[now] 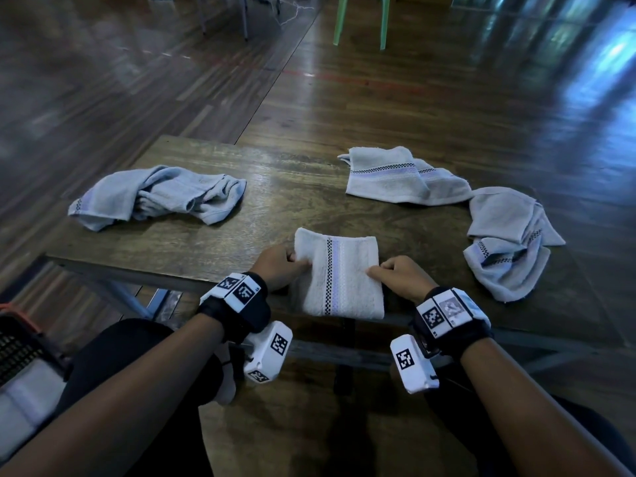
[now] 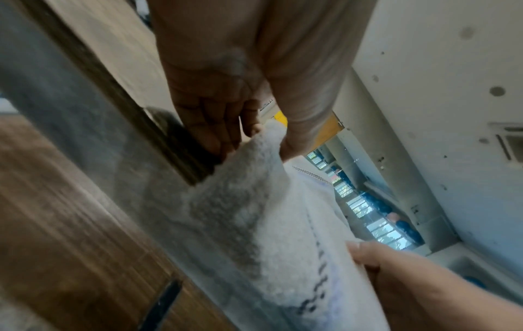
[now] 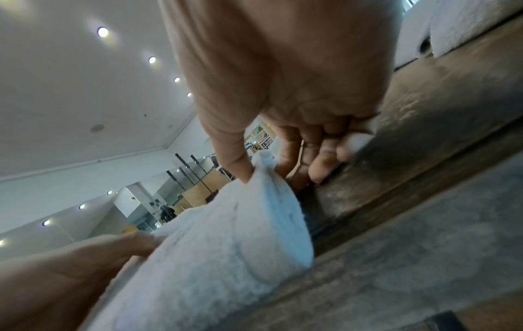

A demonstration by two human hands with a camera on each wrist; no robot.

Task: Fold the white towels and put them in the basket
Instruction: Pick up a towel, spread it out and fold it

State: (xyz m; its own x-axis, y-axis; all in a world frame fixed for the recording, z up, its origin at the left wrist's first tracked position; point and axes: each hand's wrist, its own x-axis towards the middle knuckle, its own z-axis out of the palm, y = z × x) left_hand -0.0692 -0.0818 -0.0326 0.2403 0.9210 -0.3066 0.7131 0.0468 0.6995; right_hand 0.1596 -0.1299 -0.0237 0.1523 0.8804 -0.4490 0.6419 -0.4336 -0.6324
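- We see the basket (image 1: pixel 20 342) low at far left, off the desk (image 1: pixel 275 187), nearer our left hand (image 1: pixel 278 266).
- Left grip pinches the folded towel (image 1: pixel 339 277), soft terry; its checked stripe runs away from us.
- Right hand (image 1: pixel 402 275) pinches the opposite edge.

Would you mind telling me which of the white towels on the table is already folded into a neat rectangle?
The folded towel at the near table edge, pinched between the left hand and right hand. The left towel and the two right ones lie rumpled.
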